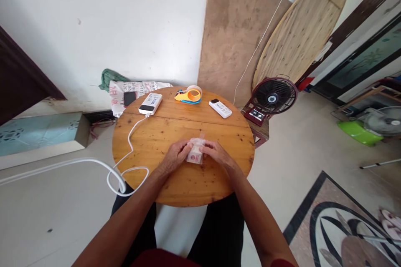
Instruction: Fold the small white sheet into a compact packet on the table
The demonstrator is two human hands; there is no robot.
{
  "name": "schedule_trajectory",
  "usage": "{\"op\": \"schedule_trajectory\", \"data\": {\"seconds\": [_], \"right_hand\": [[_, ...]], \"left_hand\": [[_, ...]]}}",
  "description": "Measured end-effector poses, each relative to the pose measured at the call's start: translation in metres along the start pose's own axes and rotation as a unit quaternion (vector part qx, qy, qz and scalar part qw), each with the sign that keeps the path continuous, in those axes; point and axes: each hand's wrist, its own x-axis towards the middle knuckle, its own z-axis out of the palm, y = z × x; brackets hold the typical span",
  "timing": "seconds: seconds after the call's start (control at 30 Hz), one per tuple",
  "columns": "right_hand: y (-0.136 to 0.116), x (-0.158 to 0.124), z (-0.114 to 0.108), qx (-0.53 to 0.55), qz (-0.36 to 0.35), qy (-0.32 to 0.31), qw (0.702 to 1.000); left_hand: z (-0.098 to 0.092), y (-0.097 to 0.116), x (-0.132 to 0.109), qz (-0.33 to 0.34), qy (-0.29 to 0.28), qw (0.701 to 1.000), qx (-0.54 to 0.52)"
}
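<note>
Between my hands, over the near middle of the round wooden table (150,133), is a small white packet (195,155) with red print, wrapped in clear plastic. My left hand (179,155) grips its left side, thumb on the front. On the other side my right hand (216,152) pinches the upper right edge. A bit of clear film or tape sticks up from the packet's top. The fingers behind the packet are partly hidden.
An orange tape dispenser (189,95) sits at the table's far edge. White power banks lie left (151,104) and right (220,108); a white cable (130,137) runs off the left one. A black fan (274,96) stands beyond the right edge, and a round wooden board (303,25) leans behind.
</note>
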Motion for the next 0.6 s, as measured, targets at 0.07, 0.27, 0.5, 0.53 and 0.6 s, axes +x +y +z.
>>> {"op": "schedule_trajectory", "data": {"seconds": [0.07, 0.27, 0.5, 0.53, 0.6], "right_hand": [[0.004, 0.001, 0.002, -0.009, -0.006, 0.013, 1.0], [0.02, 0.006, 0.002, -0.042, -0.025, 0.032, 0.998], [0.027, -0.001, 0.014, -0.057, -0.081, 0.118, 0.988], [0.025, -0.003, 0.016, -0.057, -0.088, 0.117, 0.988], [0.023, -0.005, 0.019, -0.06, -0.097, 0.113, 0.987]], "left_hand": [[-0.001, -0.003, 0.0, 0.01, -0.007, 0.999, 0.039], [-0.001, -0.014, 0.001, 0.02, -0.026, 0.999, -0.008], [0.002, -0.009, 0.003, -0.044, -0.088, 0.969, -0.227], [0.002, -0.008, 0.003, -0.048, -0.088, 0.968, -0.231], [0.002, -0.007, 0.004, -0.046, -0.081, 0.969, -0.227]]}}
